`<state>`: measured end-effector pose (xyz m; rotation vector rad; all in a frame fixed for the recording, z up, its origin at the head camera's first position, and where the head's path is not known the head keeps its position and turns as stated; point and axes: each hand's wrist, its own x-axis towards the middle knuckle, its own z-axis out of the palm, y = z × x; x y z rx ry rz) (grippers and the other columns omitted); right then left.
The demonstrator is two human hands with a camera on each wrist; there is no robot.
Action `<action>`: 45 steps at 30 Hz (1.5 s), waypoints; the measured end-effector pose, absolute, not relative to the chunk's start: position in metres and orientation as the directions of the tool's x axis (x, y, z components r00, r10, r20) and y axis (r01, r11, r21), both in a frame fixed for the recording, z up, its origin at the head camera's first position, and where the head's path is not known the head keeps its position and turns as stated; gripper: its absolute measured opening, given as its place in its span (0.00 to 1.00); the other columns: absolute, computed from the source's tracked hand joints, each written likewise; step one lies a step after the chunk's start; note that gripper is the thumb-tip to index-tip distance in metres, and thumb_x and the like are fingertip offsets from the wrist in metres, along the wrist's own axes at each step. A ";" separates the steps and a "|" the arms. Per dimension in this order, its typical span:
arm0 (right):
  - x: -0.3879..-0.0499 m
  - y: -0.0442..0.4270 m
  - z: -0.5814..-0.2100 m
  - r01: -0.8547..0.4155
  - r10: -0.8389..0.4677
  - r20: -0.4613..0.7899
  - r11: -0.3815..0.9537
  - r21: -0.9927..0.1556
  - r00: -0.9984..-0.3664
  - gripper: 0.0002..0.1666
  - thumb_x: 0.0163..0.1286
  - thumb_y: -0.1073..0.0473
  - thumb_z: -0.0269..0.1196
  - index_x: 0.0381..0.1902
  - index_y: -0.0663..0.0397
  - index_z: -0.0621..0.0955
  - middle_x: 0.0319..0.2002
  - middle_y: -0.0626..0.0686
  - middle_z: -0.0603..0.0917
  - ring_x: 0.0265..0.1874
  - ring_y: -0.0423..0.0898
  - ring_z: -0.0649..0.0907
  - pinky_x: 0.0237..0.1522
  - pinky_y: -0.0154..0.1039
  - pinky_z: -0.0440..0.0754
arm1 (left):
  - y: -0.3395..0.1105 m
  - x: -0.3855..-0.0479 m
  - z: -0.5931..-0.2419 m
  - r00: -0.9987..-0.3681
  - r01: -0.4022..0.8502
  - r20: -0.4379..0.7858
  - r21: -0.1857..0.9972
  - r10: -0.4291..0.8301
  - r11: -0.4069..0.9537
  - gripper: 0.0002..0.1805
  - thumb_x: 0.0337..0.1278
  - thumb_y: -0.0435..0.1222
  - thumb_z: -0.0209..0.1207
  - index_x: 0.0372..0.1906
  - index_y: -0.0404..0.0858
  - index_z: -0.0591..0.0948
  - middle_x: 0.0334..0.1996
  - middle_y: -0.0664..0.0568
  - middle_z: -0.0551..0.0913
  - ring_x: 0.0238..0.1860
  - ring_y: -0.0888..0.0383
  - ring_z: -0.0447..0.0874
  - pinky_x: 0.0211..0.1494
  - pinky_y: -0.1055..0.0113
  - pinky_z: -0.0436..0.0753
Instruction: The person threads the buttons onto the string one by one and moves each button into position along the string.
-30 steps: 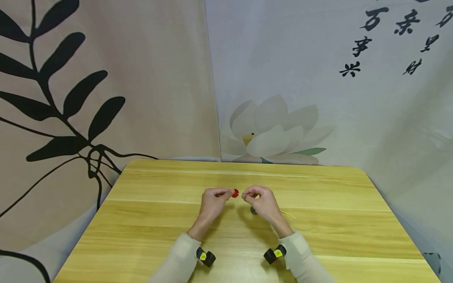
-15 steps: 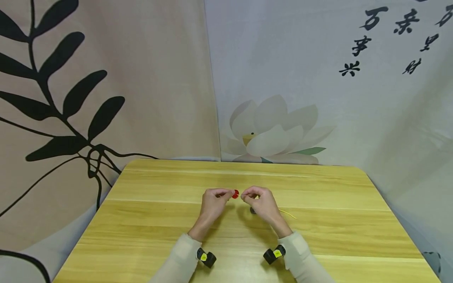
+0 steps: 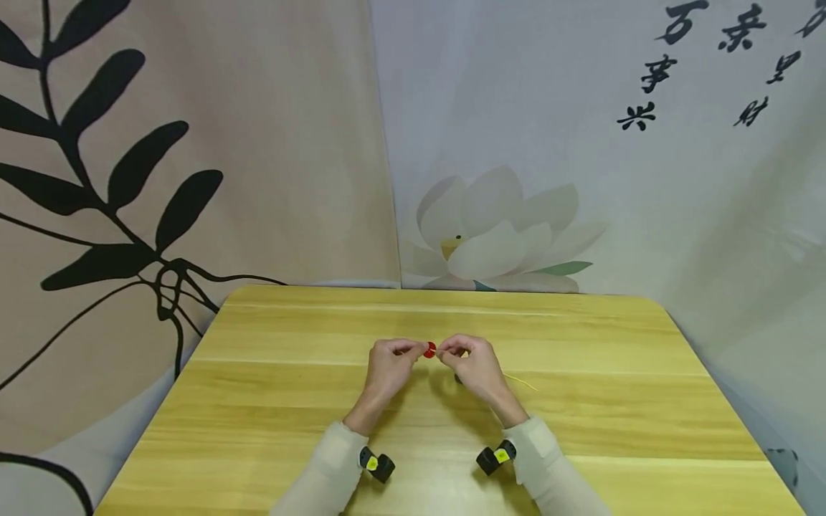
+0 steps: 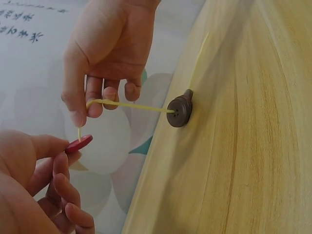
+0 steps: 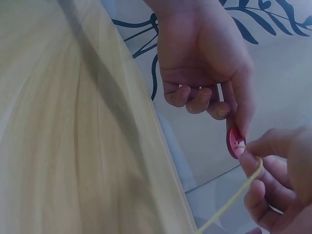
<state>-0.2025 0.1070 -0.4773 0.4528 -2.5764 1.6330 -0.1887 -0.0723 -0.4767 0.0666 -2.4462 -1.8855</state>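
My left hand (image 3: 389, 369) pinches a red button (image 5: 236, 143) by its edge between thumb and forefinger. Close against it, my right hand (image 3: 476, 367) pinches a yellow string (image 4: 136, 106) near its end. In the left wrist view the string's tip meets the face of the red button; whether it passes through a hole I cannot tell. From the right fingers the string runs down to a dark brown button (image 4: 178, 113) threaded on it, with more brown pieces stacked behind. In the head view my right hand mostly hides the brown button.
Under both hands lies a wooden table (image 3: 290, 401). The string's loose tail (image 3: 521, 382) stretches across it to the right of my right hand. Behind the table's far edge hangs a printed cloth (image 3: 310, 143).
My right fingertips have come a little left, closing the small gap to the red button. The left hand barely moves. The head view has tilted slightly, so the scene sits higher.
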 end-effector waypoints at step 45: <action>-0.203 0.100 -0.482 -0.285 -0.236 0.201 0.406 -0.868 -0.951 0.01 0.65 0.61 0.69 0.35 0.50 0.86 0.27 0.42 0.85 0.29 0.41 0.81 0.36 0.37 0.79 | -0.073 -0.189 -0.481 -0.996 0.011 0.033 0.966 -0.079 0.259 0.08 0.60 0.40 0.66 0.29 0.43 0.91 0.31 0.54 0.88 0.29 0.60 0.75 0.33 0.66 0.74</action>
